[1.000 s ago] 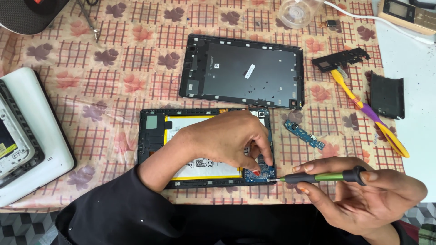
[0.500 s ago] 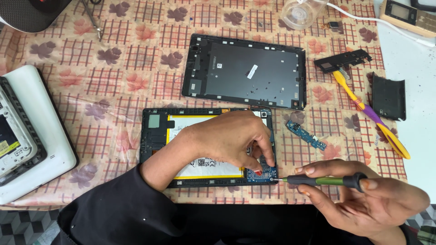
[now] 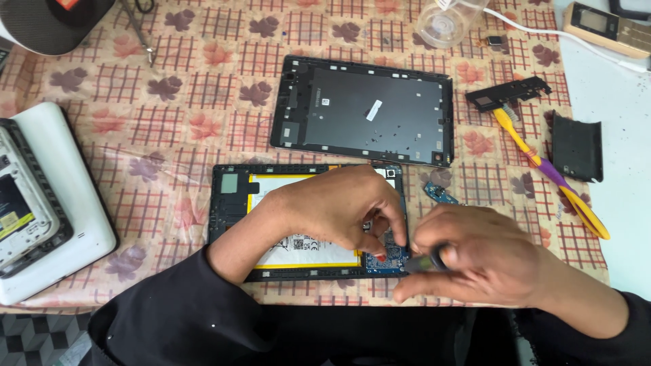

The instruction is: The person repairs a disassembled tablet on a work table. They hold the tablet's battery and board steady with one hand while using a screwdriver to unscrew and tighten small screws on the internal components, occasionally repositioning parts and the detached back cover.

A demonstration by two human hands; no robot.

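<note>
Tablet (image 3: 234,203), back off, lies low in the middle of the frame, the left hand (image 3: 336,207) pressing it flat with curled fingers, the right hand (image 3: 475,261) gripping a blurry screwdriver (image 3: 424,261) at the blue board (image 3: 386,259) (keep the tip straight, I think).

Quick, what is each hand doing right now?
Left hand: lies on the opened tablet, fingertips at its blue circuit board.
Right hand: closed around a screwdriver.
</note>
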